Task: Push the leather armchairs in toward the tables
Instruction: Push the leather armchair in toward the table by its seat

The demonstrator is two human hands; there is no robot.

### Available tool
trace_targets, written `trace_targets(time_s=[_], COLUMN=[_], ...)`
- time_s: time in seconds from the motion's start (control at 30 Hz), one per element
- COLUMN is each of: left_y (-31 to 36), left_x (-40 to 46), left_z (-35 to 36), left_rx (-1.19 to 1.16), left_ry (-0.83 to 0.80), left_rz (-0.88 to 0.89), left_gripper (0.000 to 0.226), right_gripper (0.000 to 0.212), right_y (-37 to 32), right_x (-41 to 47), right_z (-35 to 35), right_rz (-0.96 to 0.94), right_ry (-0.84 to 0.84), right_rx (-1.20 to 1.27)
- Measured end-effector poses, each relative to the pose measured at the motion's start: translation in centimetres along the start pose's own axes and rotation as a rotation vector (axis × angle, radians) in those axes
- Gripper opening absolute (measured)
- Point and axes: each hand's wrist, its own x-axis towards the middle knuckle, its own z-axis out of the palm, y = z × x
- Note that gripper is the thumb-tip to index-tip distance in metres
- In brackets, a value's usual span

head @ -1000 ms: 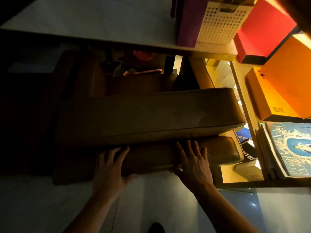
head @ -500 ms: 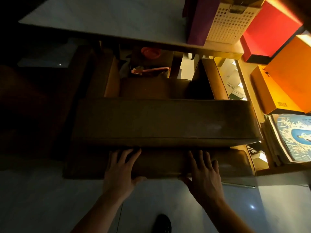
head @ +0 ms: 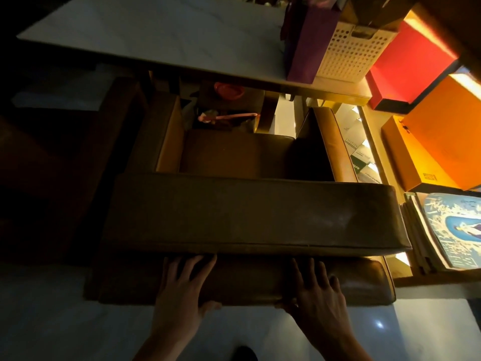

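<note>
A brown leather armchair (head: 250,214) fills the middle of the view, seen from behind and above. Its seat points at a white table (head: 156,35), and the armrests' front ends reach under the table's near edge. My left hand (head: 182,290) lies flat on the lower back panel of the chair, fingers spread. My right hand (head: 317,293) presses flat on the same panel further right, its thumb under the bottom edge. Neither hand wraps around anything.
On the table's right end stand a purple bag (head: 309,40) and a white perforated basket (head: 348,53). Red (head: 406,63) and orange boxes (head: 442,131) and a stack of magazines (head: 447,230) fill shelves at right. Another dark chair (head: 52,162) stands left. The floor is pale tile (head: 65,321).
The armchair has slid forward toward the table with both hands flat on its back. More of the seat and both armrests show now than a second ago.
</note>
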Motion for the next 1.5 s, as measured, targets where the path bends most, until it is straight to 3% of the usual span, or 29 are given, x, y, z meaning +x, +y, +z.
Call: trace_targets(time_s=[0.27,0.53,1.17,1.5], left_y=[0.9,0.8,2.1,2.5], left_x=[6.6,11.5,11.2,11.1], left_z=[-1.7,-2.2,-2.8,-3.3], left_rx=[0.026,0.08,0.14,0.142], left_ry=[0.001,0.037,0.034,0.009], left_rz=[0.004,0.024,-0.004,-0.018], left_gripper=[0.097,0.096,0.1,0.095], right_gripper=[0.102,0.099,0.104,0.095], right_y=[0.8,1.7,1.8,2.2], right_x=[4.6,8.6,8.2,8.1], right_z=[-2.6,-4.5,-5.8,-5.0], right_rz=[0.021,0.015,-0.004,-0.027], right_ry=[0.134,0.143,0.176,0.2], right_rx=[0.016,0.03,0.112,0.133])
